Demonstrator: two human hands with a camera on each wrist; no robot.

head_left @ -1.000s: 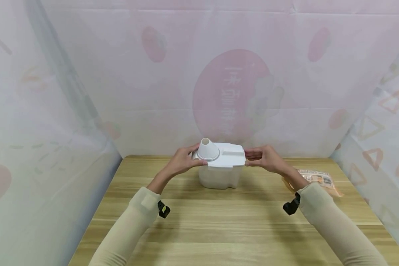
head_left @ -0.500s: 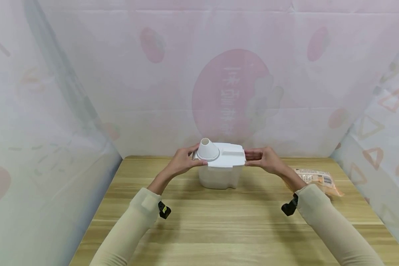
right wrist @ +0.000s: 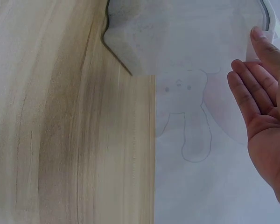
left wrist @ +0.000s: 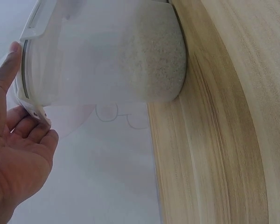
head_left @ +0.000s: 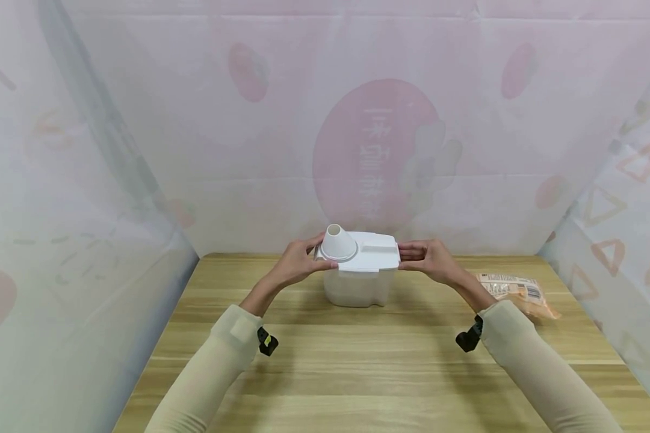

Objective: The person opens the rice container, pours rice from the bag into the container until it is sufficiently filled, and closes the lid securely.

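Observation:
A translucent white container (head_left: 357, 290) with pale grains in its bottom (left wrist: 151, 60) stands on the wooden table (head_left: 357, 361) toward the back. Its white lid (head_left: 379, 257) has a cone-shaped spout (head_left: 337, 242) at the left end. My left hand (head_left: 298, 264) touches the lid's left end, with the thumb at the top edge and relaxed fingers (left wrist: 30, 133) at the lid's corner. My right hand (head_left: 430, 260) is at the lid's right end, its fingers (right wrist: 247, 88) straight and the thumb tip against the rim. In the right wrist view the container (right wrist: 186, 32) stands by the table's back edge.
An orange-and-clear packet (head_left: 514, 290) lies on the table right of my right forearm. Pale printed sheets (head_left: 379, 156) close off the back and both sides. Bare wood stretches from the container toward me.

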